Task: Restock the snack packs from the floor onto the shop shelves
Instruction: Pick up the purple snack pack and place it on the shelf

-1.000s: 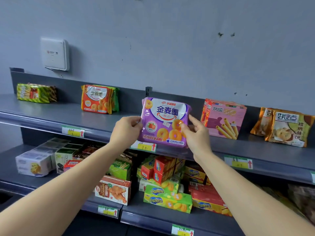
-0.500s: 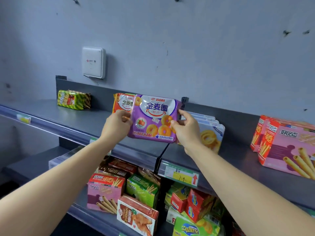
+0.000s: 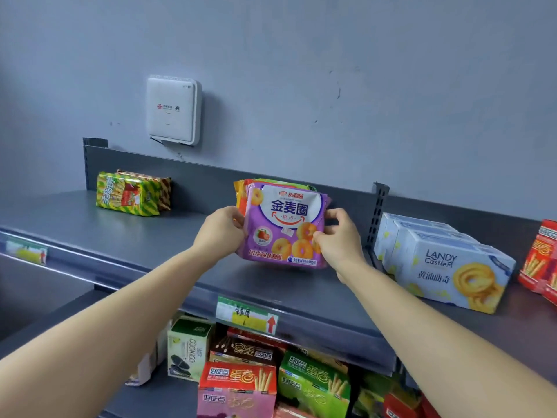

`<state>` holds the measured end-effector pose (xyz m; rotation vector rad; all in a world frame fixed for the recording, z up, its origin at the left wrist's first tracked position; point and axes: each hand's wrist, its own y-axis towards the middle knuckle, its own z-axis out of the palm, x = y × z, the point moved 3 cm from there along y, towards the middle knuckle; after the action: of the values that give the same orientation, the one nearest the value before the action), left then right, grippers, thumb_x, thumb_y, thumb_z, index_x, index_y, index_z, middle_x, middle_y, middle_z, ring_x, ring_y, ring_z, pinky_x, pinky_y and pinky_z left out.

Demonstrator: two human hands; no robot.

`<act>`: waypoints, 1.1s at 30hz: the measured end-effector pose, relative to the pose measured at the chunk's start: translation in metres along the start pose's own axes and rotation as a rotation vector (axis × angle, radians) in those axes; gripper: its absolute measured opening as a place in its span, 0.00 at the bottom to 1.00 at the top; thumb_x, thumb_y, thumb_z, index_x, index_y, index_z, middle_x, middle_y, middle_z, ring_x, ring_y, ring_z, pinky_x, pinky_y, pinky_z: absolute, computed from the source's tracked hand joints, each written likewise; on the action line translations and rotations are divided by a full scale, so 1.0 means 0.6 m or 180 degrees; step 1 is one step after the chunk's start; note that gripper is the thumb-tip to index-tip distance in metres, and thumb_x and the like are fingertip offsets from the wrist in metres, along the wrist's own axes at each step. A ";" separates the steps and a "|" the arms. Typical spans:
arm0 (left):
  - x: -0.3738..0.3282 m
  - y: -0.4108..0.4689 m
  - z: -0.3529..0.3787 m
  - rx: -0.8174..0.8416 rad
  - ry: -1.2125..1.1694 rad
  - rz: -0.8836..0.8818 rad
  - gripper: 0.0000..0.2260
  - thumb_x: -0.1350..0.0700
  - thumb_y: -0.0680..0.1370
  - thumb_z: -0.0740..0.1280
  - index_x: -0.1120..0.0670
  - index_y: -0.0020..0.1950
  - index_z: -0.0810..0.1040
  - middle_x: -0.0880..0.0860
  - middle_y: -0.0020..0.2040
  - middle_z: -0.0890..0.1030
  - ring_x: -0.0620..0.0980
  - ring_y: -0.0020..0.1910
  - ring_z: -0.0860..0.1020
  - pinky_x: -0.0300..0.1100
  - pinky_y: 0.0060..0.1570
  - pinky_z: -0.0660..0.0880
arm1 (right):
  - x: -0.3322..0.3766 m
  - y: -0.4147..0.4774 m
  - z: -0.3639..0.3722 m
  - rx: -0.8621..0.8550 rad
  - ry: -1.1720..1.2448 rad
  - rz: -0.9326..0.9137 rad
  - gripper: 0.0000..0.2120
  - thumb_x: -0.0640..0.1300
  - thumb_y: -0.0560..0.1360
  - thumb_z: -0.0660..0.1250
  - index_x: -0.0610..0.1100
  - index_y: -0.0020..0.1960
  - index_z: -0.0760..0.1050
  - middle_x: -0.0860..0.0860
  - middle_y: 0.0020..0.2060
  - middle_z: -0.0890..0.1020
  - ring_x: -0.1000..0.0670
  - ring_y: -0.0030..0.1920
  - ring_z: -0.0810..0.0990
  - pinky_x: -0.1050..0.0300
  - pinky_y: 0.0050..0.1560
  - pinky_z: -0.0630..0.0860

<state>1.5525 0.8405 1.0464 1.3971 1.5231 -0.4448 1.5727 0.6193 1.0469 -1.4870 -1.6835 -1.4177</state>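
Observation:
A purple snack pack (image 3: 286, 227) printed with ring biscuits stands upright on the grey top shelf (image 3: 126, 236). It stands directly in front of an orange pack (image 3: 240, 191) of the same kind, which it mostly hides. My left hand (image 3: 221, 232) grips the purple pack's left edge. My right hand (image 3: 339, 236) pinches its right edge, thumb on the front face. Both arms reach up from the bottom of the view.
A green-and-yellow pack (image 3: 132, 193) lies at the shelf's back left. White-blue biscuit boxes (image 3: 446, 260) and red boxes (image 3: 539, 260) stand to the right. A white wall unit (image 3: 171, 110) hangs above. Boxes (image 3: 238, 378) crowd the lower shelf behind a price tag (image 3: 247, 315).
Both hands carried the purple pack leftward along the top shelf and set it in front of the orange pack. The view swung left with them.

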 end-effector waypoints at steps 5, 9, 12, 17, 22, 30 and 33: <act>0.028 0.056 -0.004 0.0403 0.0174 0.0059 0.03 0.61 0.76 0.65 0.54 0.45 0.74 0.53 0.45 0.83 0.52 0.40 0.84 0.51 0.42 0.83 | 0.006 0.010 0.041 -0.0175 -0.0157 0.0187 0.12 0.39 0.75 0.67 0.52 0.53 0.69 0.51 0.44 0.83 0.49 0.42 0.85 0.46 0.45 0.83; 0.040 0.087 0.000 0.0511 0.0340 0.0206 0.02 0.59 0.77 0.66 0.54 0.48 0.74 0.53 0.48 0.83 0.53 0.44 0.83 0.52 0.45 0.82 | 0.002 0.018 0.056 -0.0281 -0.0255 0.0273 0.11 0.39 0.75 0.67 0.49 0.53 0.69 0.50 0.45 0.83 0.49 0.42 0.84 0.48 0.45 0.83; 0.046 0.102 0.001 0.0508 0.0519 0.0307 0.05 0.57 0.77 0.66 0.53 0.51 0.74 0.53 0.51 0.82 0.54 0.48 0.81 0.52 0.48 0.81 | 0.000 0.025 0.065 -0.0267 -0.0312 0.0238 0.11 0.40 0.76 0.67 0.49 0.53 0.69 0.51 0.45 0.82 0.50 0.43 0.84 0.47 0.45 0.82; 0.051 0.107 0.009 0.0530 0.0889 0.0359 0.06 0.56 0.77 0.65 0.53 0.53 0.73 0.53 0.55 0.81 0.54 0.52 0.79 0.49 0.50 0.79 | -0.007 0.030 0.069 -0.0216 -0.0504 0.0202 0.10 0.41 0.77 0.67 0.50 0.54 0.68 0.52 0.48 0.82 0.51 0.46 0.83 0.48 0.46 0.82; 0.046 0.096 0.011 0.0460 0.1055 0.0290 0.12 0.54 0.78 0.64 0.56 0.58 0.69 0.55 0.56 0.80 0.56 0.53 0.79 0.51 0.51 0.78 | -0.008 0.027 0.068 0.0032 -0.0714 0.0292 0.11 0.44 0.77 0.67 0.51 0.55 0.67 0.52 0.52 0.80 0.49 0.49 0.82 0.47 0.48 0.82; -0.018 0.050 0.000 -0.0263 0.1382 0.1063 0.23 0.54 0.74 0.68 0.54 0.68 0.67 0.57 0.65 0.69 0.58 0.67 0.64 0.53 0.63 0.64 | 0.003 -0.007 0.026 0.0154 -0.1136 0.0186 0.25 0.50 0.76 0.68 0.48 0.71 0.65 0.50 0.60 0.77 0.50 0.55 0.77 0.55 0.51 0.74; -0.065 0.034 0.008 -0.0238 0.1355 0.1538 0.22 0.54 0.76 0.66 0.53 0.69 0.68 0.56 0.68 0.69 0.57 0.71 0.60 0.53 0.66 0.61 | 0.016 -0.024 -0.005 0.0039 -0.1515 0.0029 0.26 0.49 0.77 0.67 0.50 0.72 0.64 0.50 0.63 0.76 0.49 0.60 0.76 0.54 0.56 0.74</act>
<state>1.5673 0.8210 1.0833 1.8088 1.4367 0.2185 1.5557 0.6224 1.0511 -1.9325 -1.9436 -1.0992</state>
